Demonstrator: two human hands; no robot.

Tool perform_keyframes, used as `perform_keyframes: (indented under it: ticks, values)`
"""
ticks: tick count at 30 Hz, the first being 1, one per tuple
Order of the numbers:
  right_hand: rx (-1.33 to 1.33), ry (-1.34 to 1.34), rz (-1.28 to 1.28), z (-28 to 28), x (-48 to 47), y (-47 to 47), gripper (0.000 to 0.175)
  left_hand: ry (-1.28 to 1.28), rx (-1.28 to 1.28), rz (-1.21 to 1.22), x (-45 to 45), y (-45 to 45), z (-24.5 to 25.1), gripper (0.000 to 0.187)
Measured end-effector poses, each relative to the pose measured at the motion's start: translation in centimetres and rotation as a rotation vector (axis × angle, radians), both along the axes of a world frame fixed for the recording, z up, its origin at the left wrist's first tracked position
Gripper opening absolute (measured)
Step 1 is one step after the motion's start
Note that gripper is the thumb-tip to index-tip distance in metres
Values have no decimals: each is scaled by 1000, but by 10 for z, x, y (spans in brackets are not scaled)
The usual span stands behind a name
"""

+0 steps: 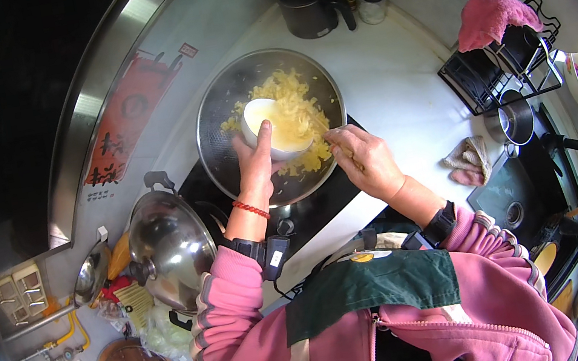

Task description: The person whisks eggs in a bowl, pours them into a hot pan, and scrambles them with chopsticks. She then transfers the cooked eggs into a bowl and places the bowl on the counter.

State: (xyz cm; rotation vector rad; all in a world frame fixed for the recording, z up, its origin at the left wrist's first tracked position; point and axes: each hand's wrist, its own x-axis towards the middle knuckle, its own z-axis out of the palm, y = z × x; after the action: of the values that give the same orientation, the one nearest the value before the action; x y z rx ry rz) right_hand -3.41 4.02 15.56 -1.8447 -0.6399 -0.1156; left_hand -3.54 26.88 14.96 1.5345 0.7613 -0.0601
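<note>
My left hand (pixel 256 168) grips a white bowl (pixel 253 113), thumb on its rim, tilted above the wok. Pale yellow liquid or food shows inside the bowl. Below it, chopped yellow food (pixel 287 84), which looks like cooked egg, is spread in a wide steel wok (pixel 215 152) with a textured inner surface. At the wok's right rim, my right hand (pixel 369 162) has its fingers closed around a thin utensil that points toward the bowl; its kind is hard to make out. The wok stands on a black cooktop (pixel 324 217).
Behind the wok stand a dark kettle (pixel 307 11) and a lidded jar (pixel 372 3). A domed steel lid (pixel 171 246) lies left of my forearm. To the right are a black rack (pixel 477 74) with a pink cloth (pixel 494 17), a rag (pixel 468 162), a saucepan (pixel 512 126) and a sink (pixel 490 198).
</note>
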Motion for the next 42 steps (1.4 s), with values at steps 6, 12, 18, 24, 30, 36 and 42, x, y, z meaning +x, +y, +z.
perform_keyframes:
  ticks: [6,12,18,24,30,36,42]
  values:
    - [25,-2,162,26,7,-12,21,-47,-366,-10,-12,17,8,71]
    - [186,475,83,44,35,-7,23,-183,-369,-93,-34,39,20,79]
    - [287,526,397,60,42,14,26,-252,-591,-97,-36,43,19,88]
    - [313,472,196,74,48,-5,26,-360,-484,-52,-42,50,23,89]
    - [370,486,340,67,39,11,26,-478,-390,-89,-34,51,23,97]
    - [118,20,176,72,41,12,21,-547,-354,-61,-32,47,21,91]
    - [269,242,227,70,34,5,18,-592,-408,-20,-24,44,25,96]
